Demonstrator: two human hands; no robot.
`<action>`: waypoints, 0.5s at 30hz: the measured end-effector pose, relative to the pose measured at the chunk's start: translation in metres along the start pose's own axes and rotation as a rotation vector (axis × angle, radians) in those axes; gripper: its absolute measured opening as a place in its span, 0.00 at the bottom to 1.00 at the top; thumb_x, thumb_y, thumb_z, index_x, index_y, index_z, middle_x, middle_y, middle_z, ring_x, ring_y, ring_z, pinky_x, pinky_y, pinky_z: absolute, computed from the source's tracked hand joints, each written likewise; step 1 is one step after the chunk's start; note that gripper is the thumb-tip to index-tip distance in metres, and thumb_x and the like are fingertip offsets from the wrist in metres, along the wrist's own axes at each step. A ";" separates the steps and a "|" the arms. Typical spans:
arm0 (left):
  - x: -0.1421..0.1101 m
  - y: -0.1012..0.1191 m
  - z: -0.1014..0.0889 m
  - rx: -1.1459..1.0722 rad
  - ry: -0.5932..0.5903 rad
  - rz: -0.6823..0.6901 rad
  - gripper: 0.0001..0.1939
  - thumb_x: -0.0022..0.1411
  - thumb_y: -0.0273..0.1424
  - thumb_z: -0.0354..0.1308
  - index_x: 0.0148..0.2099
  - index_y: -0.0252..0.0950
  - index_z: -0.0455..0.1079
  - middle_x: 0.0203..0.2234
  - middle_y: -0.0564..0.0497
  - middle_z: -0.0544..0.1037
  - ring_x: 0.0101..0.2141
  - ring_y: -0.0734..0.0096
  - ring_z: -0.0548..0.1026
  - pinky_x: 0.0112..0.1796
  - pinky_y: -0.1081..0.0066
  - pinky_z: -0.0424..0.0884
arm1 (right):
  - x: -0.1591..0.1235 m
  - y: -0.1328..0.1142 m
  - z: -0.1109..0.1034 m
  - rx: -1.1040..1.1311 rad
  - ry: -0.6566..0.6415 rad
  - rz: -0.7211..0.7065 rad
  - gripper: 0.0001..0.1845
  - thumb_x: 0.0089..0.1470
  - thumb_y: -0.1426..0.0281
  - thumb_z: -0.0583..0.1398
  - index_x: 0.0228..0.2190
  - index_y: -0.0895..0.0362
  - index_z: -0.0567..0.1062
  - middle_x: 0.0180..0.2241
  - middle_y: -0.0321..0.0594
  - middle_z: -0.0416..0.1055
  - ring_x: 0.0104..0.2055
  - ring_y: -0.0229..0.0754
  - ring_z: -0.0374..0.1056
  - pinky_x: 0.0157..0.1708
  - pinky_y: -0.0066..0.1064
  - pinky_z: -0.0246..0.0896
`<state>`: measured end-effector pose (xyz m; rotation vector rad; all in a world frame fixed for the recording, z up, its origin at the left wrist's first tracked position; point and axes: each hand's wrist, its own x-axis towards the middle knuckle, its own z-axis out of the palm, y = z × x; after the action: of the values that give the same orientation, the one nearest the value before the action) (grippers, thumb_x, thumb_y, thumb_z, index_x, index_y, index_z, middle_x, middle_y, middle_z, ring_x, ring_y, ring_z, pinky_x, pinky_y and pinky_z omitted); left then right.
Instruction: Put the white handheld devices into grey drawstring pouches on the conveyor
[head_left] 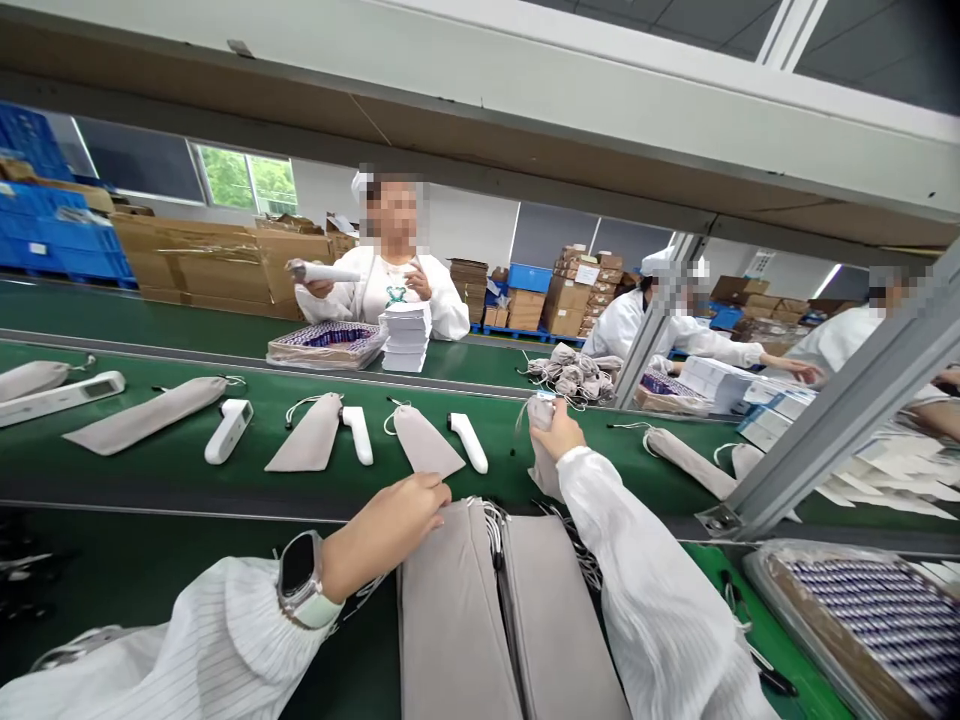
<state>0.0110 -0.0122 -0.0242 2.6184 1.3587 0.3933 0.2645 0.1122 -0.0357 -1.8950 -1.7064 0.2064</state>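
My left hand [401, 515] rests its fingertips on the top of a stack of grey drawstring pouches [457, 610] lying in two piles in front of me. My right hand [556, 432] is raised over the green conveyor belt [187, 470] and grips a grey pouch [541, 440] that hangs down from it. On the belt, white handheld thermometers [469, 441] lie beside flat grey pouches [424, 442], pair after pair toward the left. A smartwatch sits on my left wrist.
A tray of batteries [885, 620] stands at my right. A metal frame post [825, 420] slants across the right side. Opposite, a person in white holds a thermometer beside a stack of white booklets [406, 337]; two more people work at the right. A heap of pouches [574, 375] lies across the belt.
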 end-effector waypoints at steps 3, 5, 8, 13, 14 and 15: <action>-0.003 0.003 -0.001 0.054 -0.031 -0.031 0.06 0.56 0.25 0.46 0.35 0.36 0.63 0.30 0.50 0.68 0.33 0.66 0.68 0.29 0.72 0.62 | -0.008 -0.003 0.025 -0.246 -0.042 -0.101 0.30 0.44 0.70 0.55 0.50 0.56 0.53 0.39 0.47 0.63 0.38 0.45 0.63 0.34 0.31 0.53; -0.004 0.003 -0.001 0.096 -0.022 -0.043 0.04 0.54 0.25 0.49 0.34 0.36 0.62 0.31 0.49 0.68 0.34 0.64 0.67 0.30 0.70 0.61 | -0.011 -0.005 0.036 -0.316 -0.088 -0.194 0.30 0.46 0.72 0.54 0.51 0.53 0.52 0.40 0.45 0.63 0.41 0.44 0.61 0.36 0.30 0.52; -0.005 0.001 -0.001 0.115 -0.033 -0.081 0.03 0.52 0.25 0.52 0.32 0.35 0.61 0.30 0.49 0.67 0.32 0.62 0.67 0.29 0.69 0.61 | -0.013 -0.004 0.043 -0.350 -0.126 -0.244 0.28 0.46 0.76 0.54 0.50 0.51 0.56 0.39 0.44 0.64 0.43 0.44 0.59 0.39 0.31 0.50; -0.008 0.001 0.001 0.102 -0.046 -0.128 0.06 0.51 0.21 0.50 0.32 0.35 0.58 0.25 0.51 0.67 0.27 0.66 0.67 0.24 0.71 0.59 | -0.017 -0.007 0.047 -0.239 -0.091 -0.270 0.22 0.51 0.75 0.49 0.49 0.55 0.59 0.48 0.51 0.56 0.50 0.50 0.50 0.46 0.40 0.42; -0.008 0.001 0.002 0.107 -0.039 -0.130 0.06 0.51 0.20 0.50 0.32 0.35 0.58 0.25 0.51 0.67 0.27 0.66 0.67 0.24 0.71 0.59 | -0.019 -0.008 0.050 -0.163 -0.109 -0.296 0.20 0.52 0.73 0.49 0.48 0.55 0.61 0.48 0.50 0.57 0.50 0.49 0.49 0.47 0.41 0.41; -0.008 0.001 0.003 0.109 -0.039 -0.128 0.06 0.51 0.20 0.49 0.31 0.35 0.58 0.25 0.51 0.67 0.27 0.66 0.67 0.25 0.71 0.59 | -0.020 -0.009 0.053 -0.090 -0.137 -0.319 0.18 0.51 0.71 0.51 0.46 0.56 0.62 0.47 0.49 0.58 0.50 0.49 0.50 0.48 0.40 0.40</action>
<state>0.0084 -0.0196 -0.0277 2.5905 1.5662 0.2549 0.2280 0.1102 -0.0798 -1.6717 -2.1134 0.1398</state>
